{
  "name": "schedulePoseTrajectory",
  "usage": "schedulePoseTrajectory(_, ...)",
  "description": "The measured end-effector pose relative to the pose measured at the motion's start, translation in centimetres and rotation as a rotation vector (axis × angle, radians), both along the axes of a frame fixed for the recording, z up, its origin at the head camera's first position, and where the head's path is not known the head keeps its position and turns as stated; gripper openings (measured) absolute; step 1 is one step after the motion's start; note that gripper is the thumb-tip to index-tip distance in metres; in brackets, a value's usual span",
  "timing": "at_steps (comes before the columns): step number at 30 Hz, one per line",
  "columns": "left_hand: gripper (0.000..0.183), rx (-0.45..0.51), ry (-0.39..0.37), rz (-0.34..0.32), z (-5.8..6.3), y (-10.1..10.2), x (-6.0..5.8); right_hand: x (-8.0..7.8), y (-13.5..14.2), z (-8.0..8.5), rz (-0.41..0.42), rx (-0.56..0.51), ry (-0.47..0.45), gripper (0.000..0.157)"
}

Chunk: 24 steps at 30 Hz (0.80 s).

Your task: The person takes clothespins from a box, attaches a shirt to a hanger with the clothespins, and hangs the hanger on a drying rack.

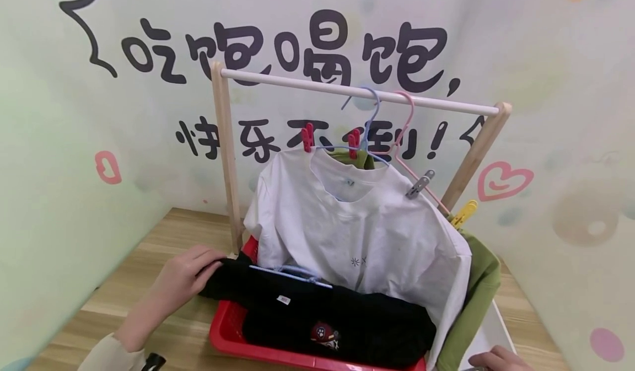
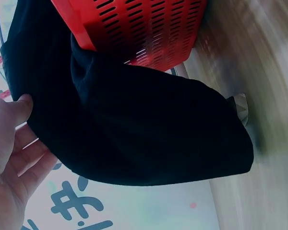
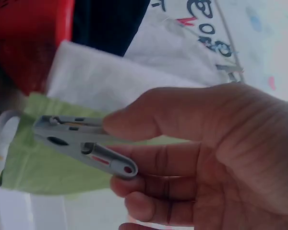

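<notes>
My left hand (image 1: 181, 277) pinches one shoulder of a black shirt (image 1: 377, 316) between thumb and fingers; in the left wrist view its sleeve (image 2: 158, 129) hangs beside the basket. A light-blue hanger (image 1: 290, 276) shows at the shirt's neckline, its remainder hidden by the cloth. Under the shirt is a red slotted basket (image 1: 223, 329). At the lower right, my right hand (image 1: 498, 360) holds a grey clothespin (image 3: 81, 134) between thumb and fingers, in front of a green garment's sleeve (image 3: 48, 167).
A white shirt (image 1: 337, 233) hangs from the rack's rail (image 1: 288, 81) on a blue hanger, with red clothespins (image 1: 307, 138) and a grey clip (image 1: 420, 183). Behind it, the green garment (image 1: 478, 283) hangs on a pink hanger with a yellow clothespin (image 1: 464, 214). A white container (image 1: 501, 327) stands right.
</notes>
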<state>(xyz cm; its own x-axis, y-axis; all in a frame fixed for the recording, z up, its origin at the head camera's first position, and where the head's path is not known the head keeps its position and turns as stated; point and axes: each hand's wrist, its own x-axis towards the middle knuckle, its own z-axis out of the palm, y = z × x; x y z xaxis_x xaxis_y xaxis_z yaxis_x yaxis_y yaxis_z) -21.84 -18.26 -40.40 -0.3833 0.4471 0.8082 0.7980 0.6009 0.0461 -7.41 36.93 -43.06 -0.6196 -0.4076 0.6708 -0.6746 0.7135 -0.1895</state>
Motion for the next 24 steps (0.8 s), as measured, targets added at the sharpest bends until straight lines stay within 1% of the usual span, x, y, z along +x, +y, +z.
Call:
schedulePoseTrajectory(2, 0.046, 0.013, 0.013, 0.002, 0.0, 0.1, 0.0, -0.2, -0.7, 0.7, 0.016, -0.002, -0.006, 0.038)
schedulePoseTrajectory(3, 0.045, 0.021, 0.024, 0.001, 0.0, 0.2, -0.1, -0.3, -1.0, 1.0, 0.037, 0.002, -0.006, 0.04)
schedulePoseTrajectory(5, 0.044, 0.036, 0.044, 0.002, 0.0, 0.3, -0.1, -0.5, -1.6, 1.9, 0.074, 0.001, -0.046, 0.055)
schedulePoseTrajectory(6, 0.044, 0.044, 0.053, 0.002, 0.0, 0.4, -0.2, -0.5, -2.0, 2.3, 0.065, 0.003, -0.076, 0.058)
schedulePoseTrajectory(7, 0.044, 0.052, 0.06, 0.003, 0.0, 0.4, -0.2, -0.4, -2.6, 2.8, 0.028, -0.008, -0.097, 0.058)
schedulePoseTrajectory(9, 0.044, 0.062, 0.067, 0.009, 0.0, 0.5, -0.3, -0.1, -3.9, 3.6, -0.057, -0.013, -0.089, 0.056)
schedulePoseTrajectory(12, 0.044, 0.075, 0.065, 0.011, -0.1, 0.5, -0.4, 0.1, -6.3, 4.7, -0.203, -0.066, -0.05, 0.05)
schedulePoseTrajectory(13, 0.044, 0.077, 0.067, 0.012, -0.1, 0.5, -0.5, -0.1, -7.0, 4.9, -0.197, -0.101, -0.008, 0.042)
schedulePoseTrajectory(14, 0.044, 0.079, 0.068, 0.013, -0.1, 0.5, -0.5, -0.4, -7.5, 5.0, -0.17, -0.122, 0.032, 0.036)
schedulePoseTrajectory(15, 0.044, 0.081, 0.069, 0.012, -0.1, 0.5, -0.5, -0.6, -8.0, 5.2, -0.148, -0.149, 0.052, 0.032)
schedulePoseTrajectory(16, 0.044, 0.083, 0.071, 0.012, -0.1, 0.5, -0.6, -0.9, -8.5, 5.3, -0.117, -0.17, 0.074, 0.031)
schedulePoseTrajectory(17, 0.044, 0.082, 0.077, 0.014, 0.0, 0.5, -0.6, -1.3, -9.0, 5.4, -0.084, -0.188, 0.1, 0.034)
schedulePoseTrajectory(19, 0.044, 0.084, 0.086, 0.015, 0.0, 0.6, -0.6, -1.9, -9.9, 5.6, -0.049, -0.198, 0.133, 0.044)
schedulePoseTrajectory(24, 0.045, 0.084, 0.099, 0.017, 0.3, 0.8, -0.6, -3.1, -12.5, 6.1, 0.021, -0.22, 0.113, 0.044)
